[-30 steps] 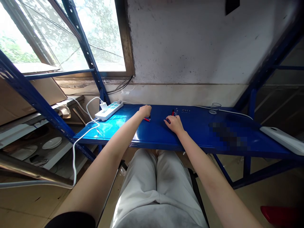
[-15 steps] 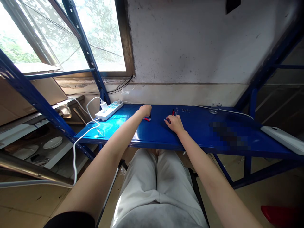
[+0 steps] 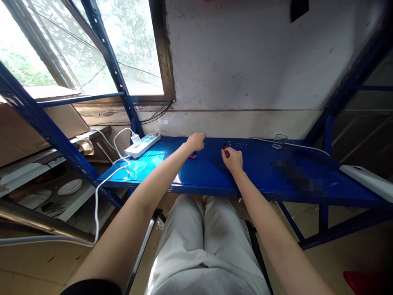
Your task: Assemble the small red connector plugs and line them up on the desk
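Note:
My left hand (image 3: 196,141) hovers over the far middle of the blue table (image 3: 208,178), its fingers curled and pointing right. I cannot make out whether anything is in them. Just below it lie slim red-and-black pieces (image 3: 193,155), partly covered by the hand and wrist. My right hand (image 3: 233,160) is closed, with thumb and fingers pinched together; what they hold is hidden. Beyond its fingertips a small red-and-black piece (image 3: 225,146) shows. Several tiny shiny pieces (image 3: 241,144) stand in short rows behind the right hand.
A white power strip (image 3: 143,145) with a plugged-in charger lies at the table's left end. A clear glass (image 3: 279,141) stands at the back right. A white device (image 3: 367,182) rests at the right edge. Blue rack posts (image 3: 112,65) rise at both sides.
My left hand has moved right and slightly away from the red-and-black pieces. My right hand has shifted a little right, its fingers more curled. The clear bluish piece beyond it no longer stands out.

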Demonstrator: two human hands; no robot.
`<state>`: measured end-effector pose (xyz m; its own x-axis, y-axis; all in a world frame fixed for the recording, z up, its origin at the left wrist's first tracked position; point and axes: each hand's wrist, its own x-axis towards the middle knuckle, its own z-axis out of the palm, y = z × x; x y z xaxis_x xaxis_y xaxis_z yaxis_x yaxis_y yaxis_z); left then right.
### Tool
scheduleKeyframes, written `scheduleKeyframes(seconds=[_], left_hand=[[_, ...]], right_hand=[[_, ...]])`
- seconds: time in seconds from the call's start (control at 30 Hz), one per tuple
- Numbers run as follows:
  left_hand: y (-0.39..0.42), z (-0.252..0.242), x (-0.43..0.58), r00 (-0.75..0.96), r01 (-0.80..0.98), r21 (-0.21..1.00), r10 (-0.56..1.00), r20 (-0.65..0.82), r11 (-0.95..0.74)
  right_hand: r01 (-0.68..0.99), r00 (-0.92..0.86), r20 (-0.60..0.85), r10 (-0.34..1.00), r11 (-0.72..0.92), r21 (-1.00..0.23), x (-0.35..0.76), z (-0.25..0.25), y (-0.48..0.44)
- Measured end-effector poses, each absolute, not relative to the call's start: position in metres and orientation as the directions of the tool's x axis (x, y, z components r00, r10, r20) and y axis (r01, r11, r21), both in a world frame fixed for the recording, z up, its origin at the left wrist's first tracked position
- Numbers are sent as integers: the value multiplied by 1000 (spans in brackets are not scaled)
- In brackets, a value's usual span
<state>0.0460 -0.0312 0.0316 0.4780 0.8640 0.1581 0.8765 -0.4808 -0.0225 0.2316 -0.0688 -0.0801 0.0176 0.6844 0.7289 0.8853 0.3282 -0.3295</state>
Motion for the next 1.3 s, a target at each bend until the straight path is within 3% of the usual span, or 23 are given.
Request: scheduleKeyframes(seconds=[0.1,0.23,0.43,0.63,0.93,1.17,1.3], left_hand=[[-39,19,64,571,787,24,743,350,-616],[-47,-15,92,609,754,74,737,294,-653],[-44,-62,123,508,832,135,837,201,-538],[-33,-73,140,367,895,143,880,300,-422],[-27,-64,145,452,869,23,812,370,-494],[-28,-64,136,413,868,100,820,397,-486],[-37,-67,122,347,845,222,814,465,-487]], right_hand=[[812,339,702,627,182,-555,243,-82,-68],[741,509,583,633,22,-671,252,-88,-63],[795,437,545,716,-23,-606,253,-102,-54],[833,372,633,678,57,-551,255,-113,-46],[867,334,568,752,-10,-498,251,-108,-51],[910,267,451,851,-69,-410,247,-98,-59],[935,197,360,912,-65,-349,244,-95,-60]])
